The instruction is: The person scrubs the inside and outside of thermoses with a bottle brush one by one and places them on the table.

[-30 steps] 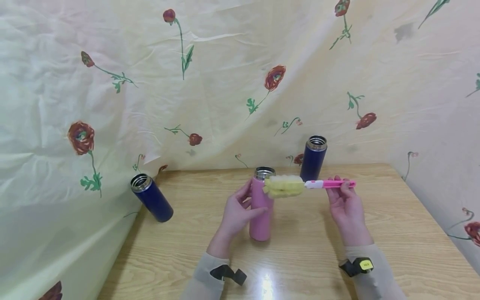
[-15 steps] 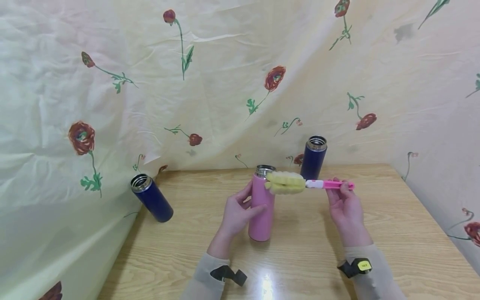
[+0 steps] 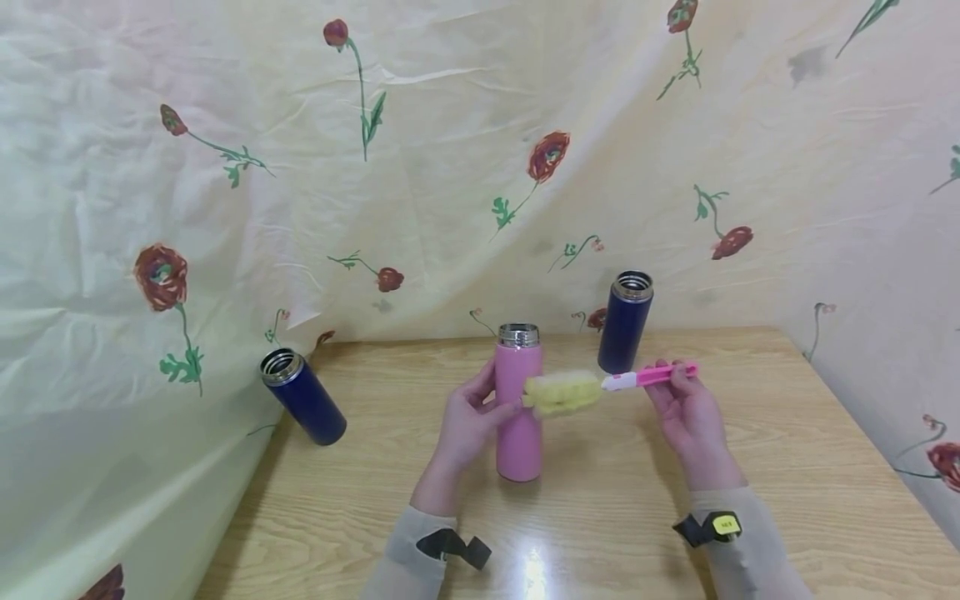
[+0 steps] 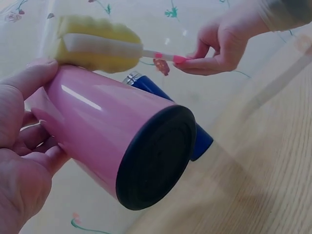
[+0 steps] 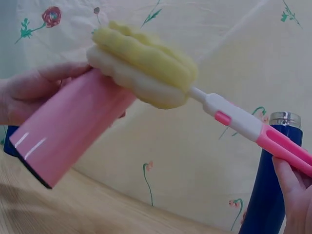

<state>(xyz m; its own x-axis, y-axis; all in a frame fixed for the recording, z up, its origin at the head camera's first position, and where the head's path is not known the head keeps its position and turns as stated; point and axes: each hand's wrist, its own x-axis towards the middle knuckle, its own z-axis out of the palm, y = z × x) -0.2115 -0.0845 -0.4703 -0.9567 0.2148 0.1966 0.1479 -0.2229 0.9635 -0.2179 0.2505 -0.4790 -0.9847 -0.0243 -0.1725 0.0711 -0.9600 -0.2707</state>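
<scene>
My left hand [image 3: 468,421] grips a pink thermos bottle [image 3: 519,446] round its side, with the steel mouth facing up and no lid on it. In the left wrist view the black base of the bottle [image 4: 158,158] shows, raised off the table. My right hand [image 3: 690,421] pinches the pink and white handle of a bottle brush [image 3: 652,375], held nearly level. Its yellow and white sponge head [image 5: 146,66] lies against the outside of the bottle in the head view, beside my left thumb. The bottle's mouth is hidden behind the sponge in the right wrist view.
One dark blue bottle [image 3: 626,325] without a lid stands at the back right, behind the brush handle. Another dark blue bottle [image 3: 306,400] stands at the left edge of the wooden table [image 3: 360,500]. Flowered cloth [image 3: 420,192] hangs at the back and sides.
The sponge head has moved down along the bottle's side from near its mouth and a little left. The pink bottle has turned slightly more upright. Both hands keep their hold.
</scene>
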